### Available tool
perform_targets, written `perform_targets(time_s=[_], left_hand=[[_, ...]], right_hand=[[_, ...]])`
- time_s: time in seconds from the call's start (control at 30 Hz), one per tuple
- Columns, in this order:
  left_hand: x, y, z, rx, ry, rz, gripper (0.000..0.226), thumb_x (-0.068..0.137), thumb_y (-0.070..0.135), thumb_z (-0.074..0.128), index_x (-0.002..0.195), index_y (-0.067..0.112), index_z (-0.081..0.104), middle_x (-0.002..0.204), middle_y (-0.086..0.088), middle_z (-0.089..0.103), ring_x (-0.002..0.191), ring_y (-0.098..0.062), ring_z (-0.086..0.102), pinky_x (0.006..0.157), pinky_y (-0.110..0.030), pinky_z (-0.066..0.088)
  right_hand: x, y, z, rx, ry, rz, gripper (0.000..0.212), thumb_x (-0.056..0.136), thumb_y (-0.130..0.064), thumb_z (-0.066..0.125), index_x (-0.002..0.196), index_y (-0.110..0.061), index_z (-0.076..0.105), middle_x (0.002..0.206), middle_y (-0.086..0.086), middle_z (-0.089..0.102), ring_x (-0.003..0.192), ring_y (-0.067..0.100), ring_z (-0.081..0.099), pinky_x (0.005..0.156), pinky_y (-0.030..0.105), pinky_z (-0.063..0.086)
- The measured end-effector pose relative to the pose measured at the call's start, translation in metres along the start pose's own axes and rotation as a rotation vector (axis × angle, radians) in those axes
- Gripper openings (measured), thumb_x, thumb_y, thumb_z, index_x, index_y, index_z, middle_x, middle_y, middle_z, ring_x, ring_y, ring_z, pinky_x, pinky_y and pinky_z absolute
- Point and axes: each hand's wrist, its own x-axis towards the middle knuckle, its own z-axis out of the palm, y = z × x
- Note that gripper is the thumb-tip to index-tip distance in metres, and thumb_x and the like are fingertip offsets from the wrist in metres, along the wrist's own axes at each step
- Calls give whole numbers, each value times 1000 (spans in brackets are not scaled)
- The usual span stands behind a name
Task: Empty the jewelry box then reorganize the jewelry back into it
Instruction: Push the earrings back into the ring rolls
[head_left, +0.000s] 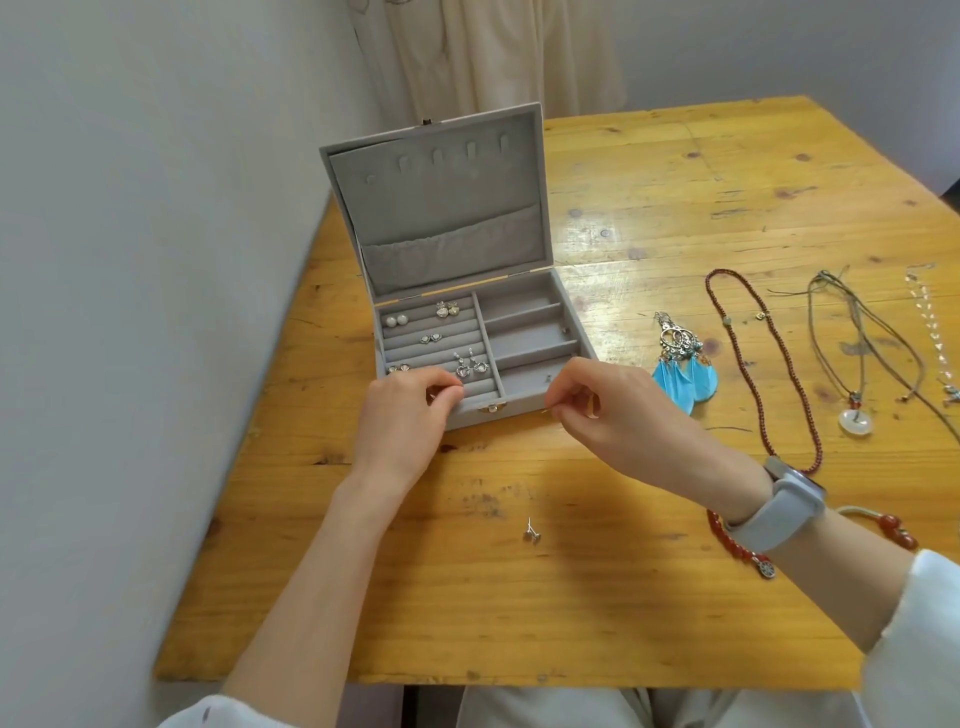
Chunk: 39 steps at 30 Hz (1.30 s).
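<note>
A knotted, varnished pine bench (649, 208) stands against a plain pale wall (130, 260), with a cream curtain (483, 52) hanging behind its far edge. One grey velvet jewelry box (467, 332) sits open at the bench's left side, lid upright, with five pairs of small earrings (447, 309) seated in its ring-roll rows and four divided compartments to their right. Also counted on the bench: one pair of blue feather earrings (680, 369), one dark red bead necklace (753, 358), one cord necklace with a white ring pendant (854, 420), one red bead bracelet (727, 540) and one loose stud pair (532, 535); the left hand (410, 410) pinches a small item at the box's front row and the right hand (618, 410) pinches a thin pin just before the box's front edge.
</note>
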Motion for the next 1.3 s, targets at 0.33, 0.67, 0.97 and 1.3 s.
perform_targets(time_s=[0.33, 0.67, 0.97, 1.3], left_hand=[[13, 6, 10, 129, -78, -106, 17, 85, 32, 63, 92, 20, 73, 87, 3, 56, 101, -21, 52, 89, -38, 40], [9, 1, 19, 234, 80, -34, 20, 85, 41, 59, 87, 25, 71, 85, 7, 46, 94, -16, 44, 76, -29, 21], [-11, -21, 22, 237, 240, 238, 29, 81, 36, 49, 88, 21, 73, 73, 3, 50, 76, -16, 47, 69, -28, 27], [-19, -35, 24, 203, 217, 319, 26, 79, 31, 52, 96, 23, 71, 82, 1, 54, 83, -13, 43, 77, -28, 26]], right_hand=[[8, 8, 3, 43, 13, 39, 12, 85, -6, 58, 84, -17, 62, 76, -6, 60, 68, 1, 53, 62, 8, 39], [32, -1, 20, 85, 62, 55, 6, 85, -10, 60, 86, -13, 65, 69, -17, 53, 66, -1, 50, 64, 4, 37], [48, -8, 33, 83, 35, 51, 13, 85, -6, 59, 93, -11, 68, 77, -7, 60, 69, -2, 53, 65, 2, 39], [55, -10, 41, -47, -39, 8, 13, 86, -8, 59, 94, -10, 68, 82, -5, 61, 75, 7, 53, 69, 11, 41]])
